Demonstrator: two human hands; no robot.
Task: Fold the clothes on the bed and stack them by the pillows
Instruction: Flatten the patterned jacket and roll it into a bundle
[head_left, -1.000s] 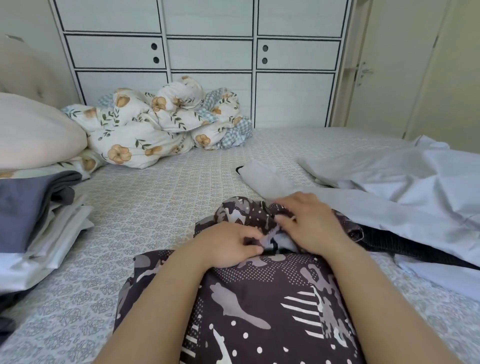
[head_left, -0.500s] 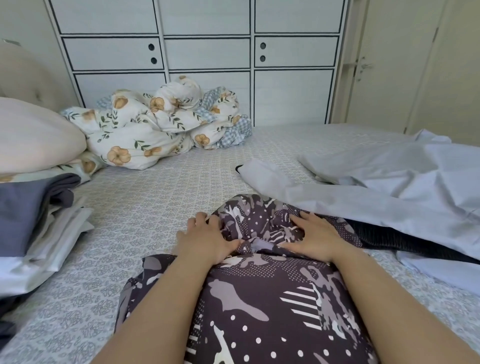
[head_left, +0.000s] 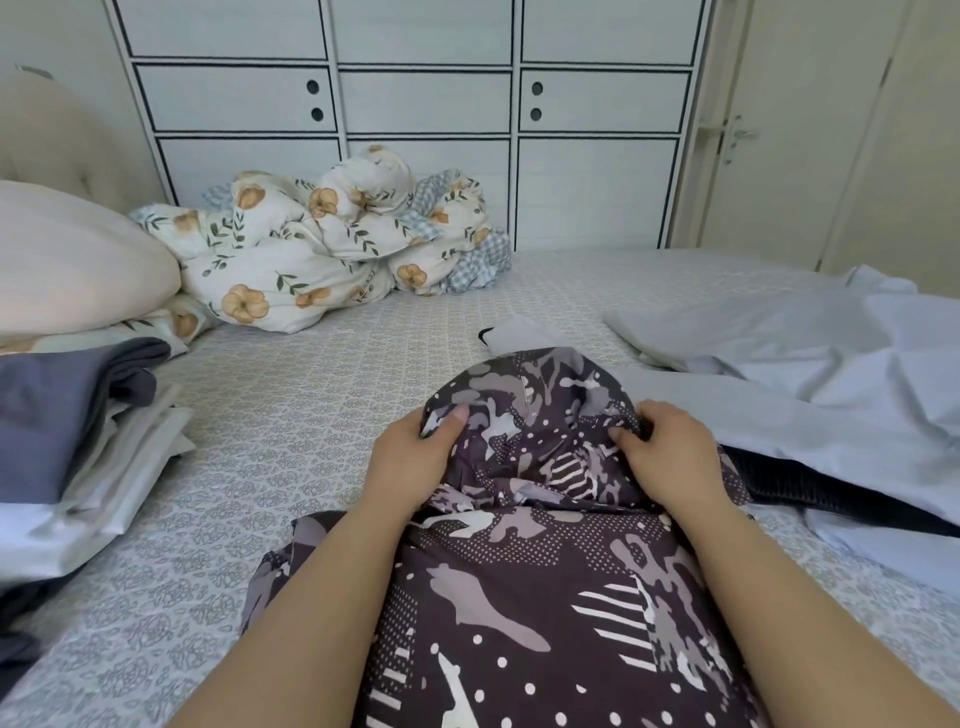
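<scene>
Head view, garment: dark patterned hooded jacket (head_left: 545, 597) lies near centre on the patterned bed sheet (head_left: 291, 415).
Change: hood, flattened half a second ago, now lifted.
Fingers: my left hand (head_left: 415, 457) and right hand (head_left: 665, 457) pinch its edges.
Meaning: hood fold starting; folded grey-and-white stack (head_left: 78, 426) waits left.

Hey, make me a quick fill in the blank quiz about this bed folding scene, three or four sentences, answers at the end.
1. Both hands grip the hood of the dark patterned ____.
2. The left hand and right hand hold the garment on the ____.
3. The stack of folded clothes lies beside the ____ pillow.
4. The bundled duvet carries a ____ print.

Missing words: jacket; bed; cream; floral
</scene>
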